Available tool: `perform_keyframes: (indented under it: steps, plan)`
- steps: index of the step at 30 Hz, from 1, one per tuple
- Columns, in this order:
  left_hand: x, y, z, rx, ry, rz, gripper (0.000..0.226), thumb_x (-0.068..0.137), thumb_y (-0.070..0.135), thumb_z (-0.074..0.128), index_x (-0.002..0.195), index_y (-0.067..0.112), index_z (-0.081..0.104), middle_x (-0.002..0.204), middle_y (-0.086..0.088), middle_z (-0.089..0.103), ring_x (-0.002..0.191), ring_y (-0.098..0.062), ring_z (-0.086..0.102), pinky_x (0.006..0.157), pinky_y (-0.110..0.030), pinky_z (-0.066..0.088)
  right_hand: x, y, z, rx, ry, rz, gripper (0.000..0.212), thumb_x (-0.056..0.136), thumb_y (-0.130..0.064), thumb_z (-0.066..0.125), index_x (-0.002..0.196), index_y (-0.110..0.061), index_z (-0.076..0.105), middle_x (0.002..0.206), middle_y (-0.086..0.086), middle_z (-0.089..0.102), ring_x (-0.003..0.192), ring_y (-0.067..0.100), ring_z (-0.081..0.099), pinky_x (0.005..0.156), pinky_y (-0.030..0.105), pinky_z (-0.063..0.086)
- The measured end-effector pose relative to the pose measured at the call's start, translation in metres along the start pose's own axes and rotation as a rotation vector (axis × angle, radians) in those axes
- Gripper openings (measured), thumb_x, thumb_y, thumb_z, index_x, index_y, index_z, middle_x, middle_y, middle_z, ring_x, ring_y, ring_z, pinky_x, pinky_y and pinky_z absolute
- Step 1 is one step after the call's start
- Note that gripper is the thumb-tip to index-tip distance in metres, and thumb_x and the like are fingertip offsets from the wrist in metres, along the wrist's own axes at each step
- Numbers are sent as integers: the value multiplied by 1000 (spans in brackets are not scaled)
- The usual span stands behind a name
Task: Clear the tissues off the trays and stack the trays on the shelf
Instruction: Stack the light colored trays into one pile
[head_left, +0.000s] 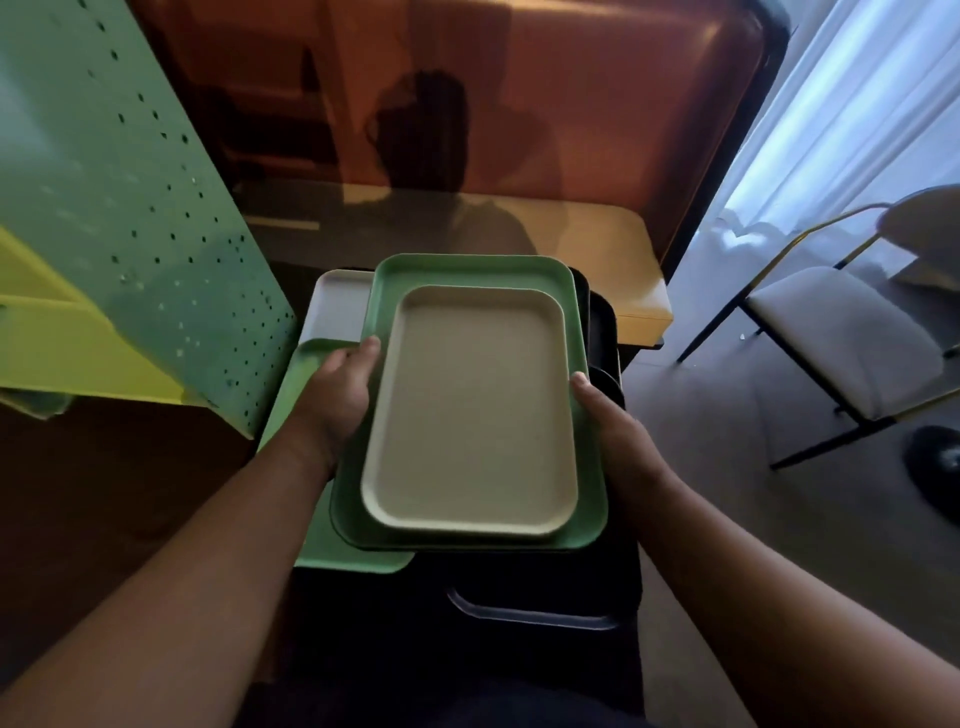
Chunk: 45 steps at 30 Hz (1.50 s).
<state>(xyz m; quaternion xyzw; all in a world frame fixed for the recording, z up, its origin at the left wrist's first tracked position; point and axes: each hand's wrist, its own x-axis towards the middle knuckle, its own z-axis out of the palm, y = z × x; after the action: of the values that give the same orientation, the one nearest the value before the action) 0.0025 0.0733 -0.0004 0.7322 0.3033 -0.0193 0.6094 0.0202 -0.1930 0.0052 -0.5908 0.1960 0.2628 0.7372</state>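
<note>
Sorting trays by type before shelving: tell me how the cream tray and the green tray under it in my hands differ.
The cream tray is pale beige; the green tray is mid green. The cream tray is smaller and lies inside the green tray, whose rim shows all round it. The left hand and right hand grip the green tray's sides, not the cream tray. Both are rounded rectangles with raised rims, and no tissues show on them.

- One head-worn view, looking forward and steeply down along both forearms.
- Close to the held trays (470, 410); wide angle also takes in floor (727, 493) beyond.
</note>
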Motion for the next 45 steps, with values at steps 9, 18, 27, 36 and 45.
perform_keyframes:
  steps: [9,18,27,36,45]
  plan:
    - [35,-8,-60,233,-185,-32,47,103,47,34,142,23,48,133,-14,57,109,-26,53,95,-39,40,11,19,65,-275,154,61,36,100,-43,58,97,-10,73,87,10,79,84,27,75,86,44,59]
    - [49,-18,-78,252,-130,99,45,102,46,38,140,25,49,117,1,59,111,-23,54,92,-34,37,24,36,90,-54,1,88,54,100,-55,46,111,-9,74,89,12,78,74,26,75,67,36,59]
    - [46,-28,-85,-106,-240,-54,33,96,42,55,98,13,72,101,-12,76,99,-30,70,98,-50,51,32,51,95,-204,219,79,41,90,-36,74,116,-5,69,96,14,80,87,32,78,78,44,62]
    - [53,-33,-101,-209,-426,-75,62,90,63,51,119,11,69,114,-19,72,108,-35,68,99,-51,50,36,62,93,-48,164,63,58,79,-34,75,128,-6,63,113,21,75,102,41,72,90,55,58]
    - [55,-109,-114,793,-120,-43,20,89,30,52,103,16,57,105,-6,66,97,-33,65,80,-38,49,44,80,90,15,154,83,56,82,-32,72,129,-3,61,114,25,74,105,46,70,89,55,58]
